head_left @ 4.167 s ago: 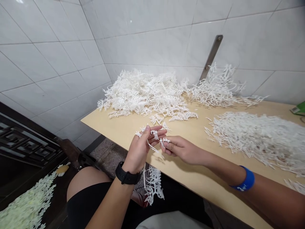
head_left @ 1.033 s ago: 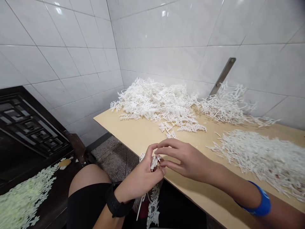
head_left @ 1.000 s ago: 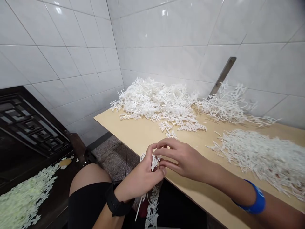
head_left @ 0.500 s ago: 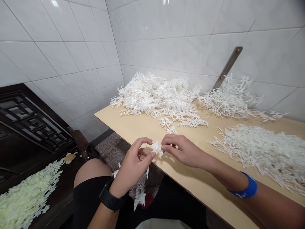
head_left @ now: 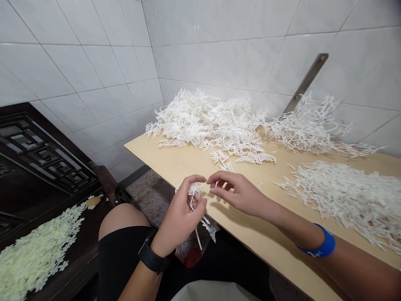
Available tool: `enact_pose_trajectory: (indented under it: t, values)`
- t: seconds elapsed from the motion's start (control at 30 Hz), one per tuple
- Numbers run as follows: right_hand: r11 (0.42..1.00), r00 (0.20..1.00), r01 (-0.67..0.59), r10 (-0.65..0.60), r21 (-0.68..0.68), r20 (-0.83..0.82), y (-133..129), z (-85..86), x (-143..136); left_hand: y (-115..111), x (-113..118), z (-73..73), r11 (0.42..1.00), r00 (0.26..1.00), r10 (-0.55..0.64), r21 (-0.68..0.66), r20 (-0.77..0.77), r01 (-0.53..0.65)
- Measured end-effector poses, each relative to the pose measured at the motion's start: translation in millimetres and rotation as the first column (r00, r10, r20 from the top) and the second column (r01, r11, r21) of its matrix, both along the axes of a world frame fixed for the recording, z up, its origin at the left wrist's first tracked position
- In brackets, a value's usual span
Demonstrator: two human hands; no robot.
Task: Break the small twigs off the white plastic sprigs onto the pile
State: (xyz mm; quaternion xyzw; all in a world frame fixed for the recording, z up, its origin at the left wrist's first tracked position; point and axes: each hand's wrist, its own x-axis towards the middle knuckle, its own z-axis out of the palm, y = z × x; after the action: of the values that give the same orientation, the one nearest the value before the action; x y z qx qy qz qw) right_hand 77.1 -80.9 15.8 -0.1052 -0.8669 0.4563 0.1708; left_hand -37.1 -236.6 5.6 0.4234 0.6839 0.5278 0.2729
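Near the front edge of the wooden board [head_left: 250, 221], my left hand [head_left: 184, 213] is curled round a white branching sprig [head_left: 194, 190], parts of which hang below the fingers past the edge. My right hand [head_left: 228, 190] is just to its right over the board, its thumb and fingers bent and apart, with nothing visible between them. The fingertips of the two hands are close together. Behind them lies a large heap of white branching pieces [head_left: 206, 121], with a few loose sprigs at its front.
More white branching pieces [head_left: 310, 125] lie at the back right, below a metal bracket [head_left: 307, 83] on the tiled wall. A pile of thin white pieces [head_left: 351, 196] is at the right. Pale green flower-like pieces [head_left: 40, 255] cover a dark carved bench [head_left: 81, 246] at the left.
The sprig has moved from between both hands into my left hand's curl, and its hanging part has shifted right. My right hand has let go, its fingers parted. The view has shifted slightly.
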Motion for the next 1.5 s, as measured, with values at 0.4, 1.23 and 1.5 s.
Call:
enact_pose_trajectory:
  t: [0.4, 1.23, 1.5]
  values:
    - [0.798, 0.962, 0.059, 0.117, 0.6, -0.249, -4, -15.1, 6, 0, 3, -2.7, 0.978, 0.917, -0.208, 0.086, 0.339, 0.19]
    - [0.972, 0.908, -0.169, 0.218, -0.165, 0.357, 9, 8.5, 4, 6, -4, 2.1, 0.991, 0.859, -0.117, -0.001, -0.499, 0.135]
    - [0.759, 0.772, -0.267, 0.537, -0.594, 0.34, 4, -0.6, 0, 11, -8, 16.9, 0.952, 0.766, -0.3, -0.128, -0.569, 0.278]
